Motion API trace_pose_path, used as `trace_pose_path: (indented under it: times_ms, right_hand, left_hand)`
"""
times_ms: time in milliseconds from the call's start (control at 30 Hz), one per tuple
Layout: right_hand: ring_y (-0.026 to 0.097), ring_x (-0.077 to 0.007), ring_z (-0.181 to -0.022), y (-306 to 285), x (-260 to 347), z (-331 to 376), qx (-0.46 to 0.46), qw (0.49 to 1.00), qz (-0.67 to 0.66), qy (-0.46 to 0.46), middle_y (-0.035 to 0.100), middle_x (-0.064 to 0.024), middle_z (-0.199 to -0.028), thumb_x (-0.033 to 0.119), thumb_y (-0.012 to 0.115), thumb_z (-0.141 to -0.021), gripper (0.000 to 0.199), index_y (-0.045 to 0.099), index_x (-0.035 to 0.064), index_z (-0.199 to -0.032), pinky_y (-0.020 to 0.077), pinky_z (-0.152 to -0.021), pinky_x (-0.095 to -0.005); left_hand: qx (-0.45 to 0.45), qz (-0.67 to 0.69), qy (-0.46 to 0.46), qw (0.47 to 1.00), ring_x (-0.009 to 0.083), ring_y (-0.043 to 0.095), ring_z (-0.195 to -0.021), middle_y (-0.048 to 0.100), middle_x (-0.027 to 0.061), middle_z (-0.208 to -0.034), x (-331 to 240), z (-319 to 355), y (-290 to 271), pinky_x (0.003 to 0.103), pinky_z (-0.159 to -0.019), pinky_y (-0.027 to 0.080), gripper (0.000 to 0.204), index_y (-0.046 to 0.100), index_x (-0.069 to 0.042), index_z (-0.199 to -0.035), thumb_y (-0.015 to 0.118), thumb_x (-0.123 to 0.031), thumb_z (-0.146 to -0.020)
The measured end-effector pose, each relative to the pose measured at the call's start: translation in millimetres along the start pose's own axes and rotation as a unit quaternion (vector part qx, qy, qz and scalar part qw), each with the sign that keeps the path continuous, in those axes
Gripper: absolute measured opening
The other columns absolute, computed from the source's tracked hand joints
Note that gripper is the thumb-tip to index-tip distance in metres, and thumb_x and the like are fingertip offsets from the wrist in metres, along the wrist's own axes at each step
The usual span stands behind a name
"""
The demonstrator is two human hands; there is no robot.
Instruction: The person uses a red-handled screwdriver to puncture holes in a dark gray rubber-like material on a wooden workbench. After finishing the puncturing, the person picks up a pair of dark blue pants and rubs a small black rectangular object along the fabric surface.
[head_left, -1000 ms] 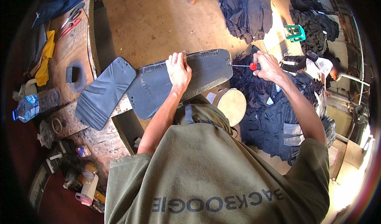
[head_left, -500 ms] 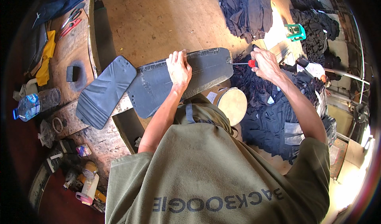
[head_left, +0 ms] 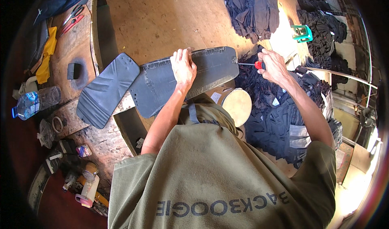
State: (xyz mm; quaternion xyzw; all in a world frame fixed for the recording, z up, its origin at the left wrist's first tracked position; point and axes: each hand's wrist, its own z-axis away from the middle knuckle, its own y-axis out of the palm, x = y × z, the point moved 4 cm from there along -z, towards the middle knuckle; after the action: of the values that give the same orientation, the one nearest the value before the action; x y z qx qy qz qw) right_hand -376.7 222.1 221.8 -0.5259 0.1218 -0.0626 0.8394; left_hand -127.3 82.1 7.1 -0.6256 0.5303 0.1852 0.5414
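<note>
A long dark panel point(head_left: 214, 63) with rounded corners and scuffed edges lies slantwise before me. My left hand point(head_left: 184, 69) is closed over it, with the fingers bent around its far edge. In my right hand point(head_left: 273, 65) is a screwdriver point(head_left: 258, 65) with a red and black handle, gripped in closed fingers. Its thin metal shaft points left and meets the panel's right end; the exact tip is too small to make out. A second black panel point(head_left: 107, 91), moulded with ridges and holed at its corners, lies by the first one's left end.
On the wooden bench point(head_left: 77, 34) at left are scissors point(head_left: 75, 12), a yellow cloth point(head_left: 48, 56) and a small black block point(head_left: 73, 71). A plastic bottle point(head_left: 30, 105) lies nearby. Dark garments point(head_left: 267, 123) are heaped at right, beside a round-topped stool point(head_left: 237, 107). A green stool point(head_left: 302, 33) stands farther off.
Both hands keep their grip, with the screwdriver still against the panel's end. Both panels have shifted very slightly. A white item by the right-hand garments no longer shows.
</note>
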Motion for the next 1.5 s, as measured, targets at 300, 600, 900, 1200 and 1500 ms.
trace_pose_path:
  times_ms: [300, 600, 900, 1200, 1500]
  right_hand:
    - [0.073, -0.0476, -0.101, 10, -19, -1, 0.097, 0.989, 0.017, 0.114, 0.074, -0.0294, -0.097, 0.051, 0.075, -0.100, 0.058, 0.076, -0.0065, -0.094, 0.0574, -0.090, -0.0547]
    - [0.070, -0.0407, -0.116, 10, -13, 7, 0.054, 0.996, -0.011, 0.073, 0.073, -0.0187, -0.114, 0.018, 0.100, -0.069, 0.052, 0.064, 0.0020, -0.104, 0.0567, -0.095, -0.0504]
    - [0.075, -0.0452, -0.087, 14, -15, -7, 0.048, 0.995, 0.039, 0.083, 0.074, -0.0304, -0.087, 0.045, 0.073, -0.101, 0.054, 0.078, -0.0046, -0.081, 0.0569, -0.084, -0.0549]
    - [0.073, -0.0432, -0.103, -7, -12, -7, 0.096, 0.987, -0.059, 0.115, 0.076, -0.0240, -0.100, 0.037, 0.094, -0.083, 0.049, 0.076, -0.0040, -0.101, 0.0569, -0.092, -0.0539]
    - [0.071, -0.0452, -0.108, -1, -9, -4, -0.041, 0.995, 0.084, -0.027, 0.074, -0.0251, -0.115, 0.032, 0.091, -0.087, 0.041, 0.074, -0.0014, -0.104, 0.0573, -0.091, -0.0550]
  left_hand:
    - [0.009, 0.007, -0.002, 1.000, 0.0327, 0.059, -0.093, 0.062, 0.0080, -0.094, -5, -1, -3, 0.046, -0.086, 0.045, 0.039, 0.071, -0.011, -0.113, 0.063, 0.008, -0.081]
    - [0.000, -0.004, 0.002, 1.000, 0.0332, 0.059, -0.095, 0.061, 0.0091, -0.094, -1, 0, -2, 0.046, -0.086, 0.045, 0.035, 0.070, -0.012, -0.112, 0.066, 0.006, -0.082]
    - [-0.002, -0.021, 0.005, 1.000, 0.0319, 0.061, -0.096, 0.064, 0.0087, -0.097, -1, 0, 2, 0.045, -0.087, 0.046, 0.026, 0.072, -0.011, -0.115, 0.067, 0.002, -0.093]
    - [-0.011, -0.011, 0.006, 1.000, 0.0313, 0.061, -0.094, 0.065, 0.0071, -0.094, -2, -1, 2, 0.045, -0.087, 0.046, 0.027, 0.072, -0.011, -0.115, 0.065, 0.003, -0.092]
    - [-0.007, -0.022, 0.007, 1.000, 0.0320, 0.061, -0.094, 0.064, 0.0090, -0.095, -2, 0, 2, 0.045, -0.086, 0.046, 0.023, 0.072, -0.010, -0.114, 0.067, 0.002, -0.095]
